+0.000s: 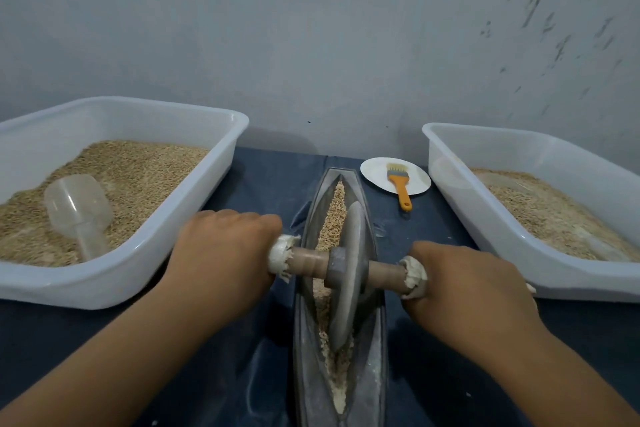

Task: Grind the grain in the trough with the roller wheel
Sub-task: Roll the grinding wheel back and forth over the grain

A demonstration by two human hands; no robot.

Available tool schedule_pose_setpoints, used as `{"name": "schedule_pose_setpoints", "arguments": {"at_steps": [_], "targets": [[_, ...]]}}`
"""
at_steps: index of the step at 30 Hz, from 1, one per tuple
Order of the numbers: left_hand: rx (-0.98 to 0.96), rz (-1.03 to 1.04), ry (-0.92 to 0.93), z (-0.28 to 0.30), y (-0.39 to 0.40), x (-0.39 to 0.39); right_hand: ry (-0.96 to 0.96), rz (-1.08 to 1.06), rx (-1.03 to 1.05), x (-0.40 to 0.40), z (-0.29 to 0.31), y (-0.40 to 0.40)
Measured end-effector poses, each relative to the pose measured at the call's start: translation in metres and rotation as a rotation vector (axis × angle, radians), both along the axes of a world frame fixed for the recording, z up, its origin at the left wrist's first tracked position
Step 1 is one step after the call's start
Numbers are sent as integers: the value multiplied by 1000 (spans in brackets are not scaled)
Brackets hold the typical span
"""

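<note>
Two bare arms reach in from the bottom edge toward the trough, a long gray boat-shaped dish lying on the dark blue counter and pointing away toward the wall. The left hand is wrapped tight around one end of the wooden handle, on the left of the trough, and the right hand is wrapped tight around the other end, on the right of the trough. White cloth pokes out where each hand grips. The handle goes through the middle of the roller wheel, a flat gray disc standing on its edge inside the trough, about halfway along it. The grain lies in a thin line down the groove of the trough, whole and tan past the wheel and paler and more crumbly at the near end. Left of the trough sits a big white tub full of grain, with a clear plastic scoop lying in it. Right of the trough sits another white tub with paler grain in it. Near the far end of the trough, a little to its right, is a white plate with an orange-handled brush lying on it.
</note>
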State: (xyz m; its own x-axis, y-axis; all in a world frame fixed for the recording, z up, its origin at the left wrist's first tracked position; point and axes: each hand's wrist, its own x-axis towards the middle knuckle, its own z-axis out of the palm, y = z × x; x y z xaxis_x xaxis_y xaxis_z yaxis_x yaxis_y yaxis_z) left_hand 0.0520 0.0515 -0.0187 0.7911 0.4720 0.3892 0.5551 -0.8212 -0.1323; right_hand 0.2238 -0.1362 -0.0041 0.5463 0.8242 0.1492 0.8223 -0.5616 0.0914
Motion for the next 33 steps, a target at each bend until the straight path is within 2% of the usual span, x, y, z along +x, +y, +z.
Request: {"name": "schedule_pose_setpoints", "arguments": {"at_steps": [8, 15, 18, 23, 33], "targets": [[-19, 62, -20, -9, 30, 37, -138, 25, 123, 41, -14, 44], [9, 58, -17, 6, 63, 79, -73, 17, 225, 86, -22, 82], [-64, 77, 7, 10, 79, 91, -169, 58, 281, 97, -18, 96], [-85, 85, -12, 0, 84, 91, -272, 69, 242, 104, -19, 103], [-62, 90, 43, 0, 64, 73, -107, 37, 176, 82, -23, 79]]}}
